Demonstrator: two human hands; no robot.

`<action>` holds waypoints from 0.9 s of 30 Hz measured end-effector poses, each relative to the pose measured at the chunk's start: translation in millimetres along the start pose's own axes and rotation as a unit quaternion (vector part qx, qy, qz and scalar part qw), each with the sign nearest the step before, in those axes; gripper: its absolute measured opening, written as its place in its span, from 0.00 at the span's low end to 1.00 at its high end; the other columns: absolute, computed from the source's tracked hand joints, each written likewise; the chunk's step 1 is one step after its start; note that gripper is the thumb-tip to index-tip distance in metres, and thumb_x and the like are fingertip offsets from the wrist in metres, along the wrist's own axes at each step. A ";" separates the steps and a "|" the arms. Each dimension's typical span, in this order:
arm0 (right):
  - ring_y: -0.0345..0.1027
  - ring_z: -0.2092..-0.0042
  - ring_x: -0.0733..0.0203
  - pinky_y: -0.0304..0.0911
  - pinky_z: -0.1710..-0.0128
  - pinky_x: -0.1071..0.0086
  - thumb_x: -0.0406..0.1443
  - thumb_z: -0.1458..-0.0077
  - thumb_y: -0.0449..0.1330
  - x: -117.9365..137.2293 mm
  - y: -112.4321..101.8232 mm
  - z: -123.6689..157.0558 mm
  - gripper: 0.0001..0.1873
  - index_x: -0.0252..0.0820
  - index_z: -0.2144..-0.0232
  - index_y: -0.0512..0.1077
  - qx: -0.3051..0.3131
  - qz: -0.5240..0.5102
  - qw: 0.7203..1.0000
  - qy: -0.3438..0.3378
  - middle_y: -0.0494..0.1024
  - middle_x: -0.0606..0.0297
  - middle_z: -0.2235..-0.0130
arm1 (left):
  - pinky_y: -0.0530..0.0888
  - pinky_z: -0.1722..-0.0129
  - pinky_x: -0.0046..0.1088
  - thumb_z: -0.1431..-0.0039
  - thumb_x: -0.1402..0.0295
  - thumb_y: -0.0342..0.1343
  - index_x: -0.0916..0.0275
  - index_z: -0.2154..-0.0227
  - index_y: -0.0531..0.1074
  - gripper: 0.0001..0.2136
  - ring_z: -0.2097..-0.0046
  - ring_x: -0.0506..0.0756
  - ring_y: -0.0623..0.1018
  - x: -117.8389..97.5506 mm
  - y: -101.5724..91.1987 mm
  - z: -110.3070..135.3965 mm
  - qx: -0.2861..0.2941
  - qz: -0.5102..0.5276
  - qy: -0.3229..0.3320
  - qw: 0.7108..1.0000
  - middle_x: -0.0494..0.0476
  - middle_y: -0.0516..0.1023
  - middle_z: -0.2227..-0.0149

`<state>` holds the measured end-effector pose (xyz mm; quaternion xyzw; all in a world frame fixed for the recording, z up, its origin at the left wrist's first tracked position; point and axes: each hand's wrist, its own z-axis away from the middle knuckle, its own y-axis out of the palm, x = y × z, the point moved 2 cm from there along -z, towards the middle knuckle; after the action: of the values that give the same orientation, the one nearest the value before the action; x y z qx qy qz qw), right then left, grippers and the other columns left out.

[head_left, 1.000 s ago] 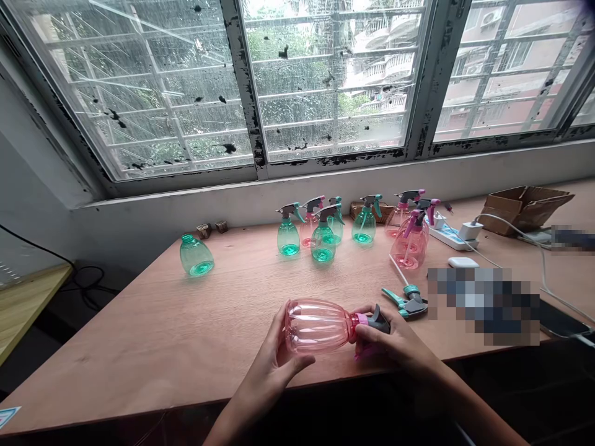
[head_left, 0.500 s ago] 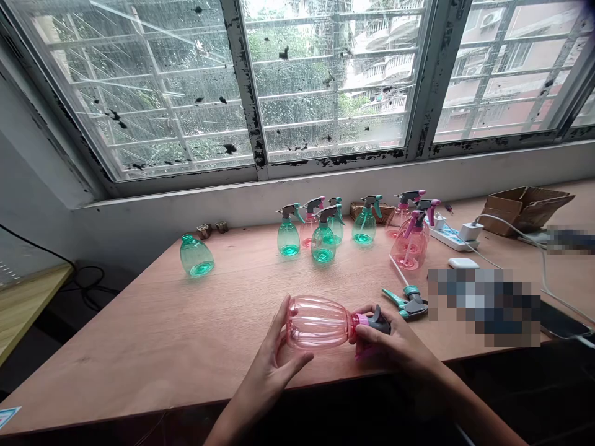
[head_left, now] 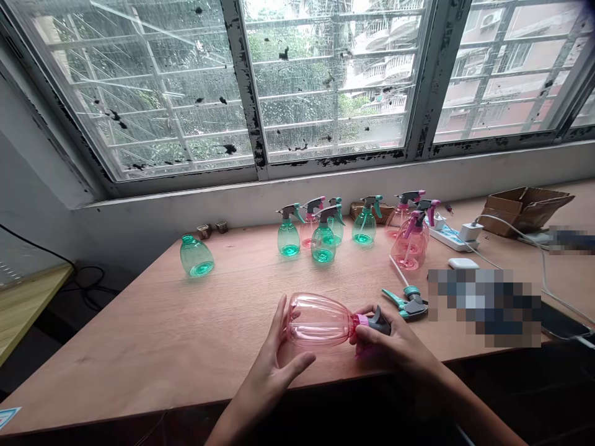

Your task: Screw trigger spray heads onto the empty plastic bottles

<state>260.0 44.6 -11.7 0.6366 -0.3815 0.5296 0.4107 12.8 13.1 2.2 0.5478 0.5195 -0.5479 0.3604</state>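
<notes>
**A:** Head view. Where is the bottle?

**B:** The pink spray bottle (head_left: 318,319) lies on its side near the front edge of the tabletop (head_left: 186,334), base to the left and neck to the right. I cannot tell whether it touches the wood.

**A:** Grips?

**B:** The left hand (head_left: 274,365) cups the base, fingers spread wide over the ribbed wall and thumb beneath, so this is a loose grip. The right hand (head_left: 393,344) is closed narrow around the neck and the grey-and-pink trigger head (head_left: 377,322).

**A:** Surroundings?

**B:** A loose teal trigger head (head_left: 406,303) with its dip tube lies just beyond the right hand. A headless green bottle (head_left: 196,256) stands well apart on the left. A cluster of spray bottles (head_left: 323,238) stands near the window wall. A white power strip (head_left: 449,236) and a cardboard box (head_left: 525,207) are on the right.

**A:** Risks?

**B:** Judgement only.
- The bottle wall looks thin and smooth, so the open left grip could let it spin or slip.
- It is close to the edge, so if dropped it may fall to the floor.
- A twist at the neck with the head crooked could cross the thread.
- A careless right forearm could knock the loose head.
</notes>
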 end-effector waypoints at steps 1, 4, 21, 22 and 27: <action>0.77 0.70 0.58 0.72 0.67 0.65 0.47 0.45 0.67 0.3 0.0 0.7 0.18 0.40 0.62 0.71 0.001 0.015 1.000 0.000 0.82 0.64 0.70 | 0.51 0.31 0.44 0.41 0.57 0.62 0.53 0.30 0.42 0.43 0.31 0.64 0.57 0.8 -0.4 -0.2 -0.004 0.009 -0.007 1.000 0.61 0.57 0.31; 0.78 0.68 0.56 0.72 0.65 0.64 0.46 0.45 0.67 0.4 -0.2 2.4 0.18 0.40 0.61 0.71 0.015 0.047 0.999 0.007 0.82 0.63 0.70 | 0.56 0.32 0.45 0.41 0.52 0.60 0.57 0.31 0.49 0.40 0.32 0.67 0.60 2.2 -1.6 -0.7 -0.001 0.026 -0.025 0.999 0.64 0.62 0.33; 0.79 0.70 0.56 0.73 0.66 0.64 0.45 0.46 0.69 -4.2 -0.8 2.0 0.18 0.40 0.61 0.71 0.013 -0.009 1.000 0.010 0.84 0.62 0.70 | 0.59 0.34 0.45 0.41 0.55 0.61 0.52 0.33 0.54 0.35 0.33 0.67 0.62 -2.5 -0.9 0.7 0.001 0.047 -0.013 0.999 0.60 0.57 0.31; 0.79 0.70 0.57 0.73 0.67 0.64 0.45 0.46 0.69 -4.7 -1.5 1.2 0.18 0.40 0.61 0.70 0.009 -0.017 1.000 0.009 0.83 0.62 0.70 | 0.59 0.33 0.44 0.42 0.57 0.63 0.51 0.33 0.54 0.36 0.33 0.66 0.61 -3.9 -0.3 0.2 0.001 0.047 -0.013 0.999 0.59 0.57 0.31; 0.77 0.72 0.58 0.72 0.69 0.65 0.46 0.47 0.69 -8.3 -3.5 -2.2 0.20 0.40 0.61 0.69 0.005 -0.055 0.998 0.027 0.81 0.65 0.72 | 0.53 0.31 0.44 0.44 0.62 0.66 0.49 0.31 0.46 0.43 0.32 0.64 0.59 -1.6 -0.3 0.1 0.018 0.036 -0.013 0.999 0.59 0.61 0.32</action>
<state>261.2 48.3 -20.1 0.6440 -0.3325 0.5249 0.4463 12.7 12.8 3.8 0.5655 0.4849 -0.5510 0.3761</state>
